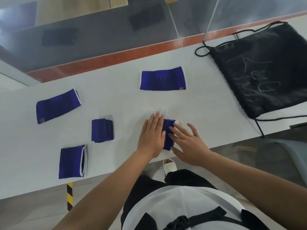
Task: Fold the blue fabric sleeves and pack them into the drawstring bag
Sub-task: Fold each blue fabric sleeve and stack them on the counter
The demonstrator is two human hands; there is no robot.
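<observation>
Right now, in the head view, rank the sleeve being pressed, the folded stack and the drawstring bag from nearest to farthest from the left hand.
1. sleeve being pressed: touching, under the left hand.
2. folded stack: to that hand's left, apart from it.
3. drawstring bag: far right end of the table.

The place looks like an office-style workroom or test station, not a home. A long, plain white table stands against a glass partition held by slim metal posts. A red-brown strip runs along the table's far edge. Black-and-yellow hazard tape marks the pale floor below the near edge. What looks like a grey chair sits by the right end. Identical blue fabric sleeves lie spaced apart on the table.
</observation>
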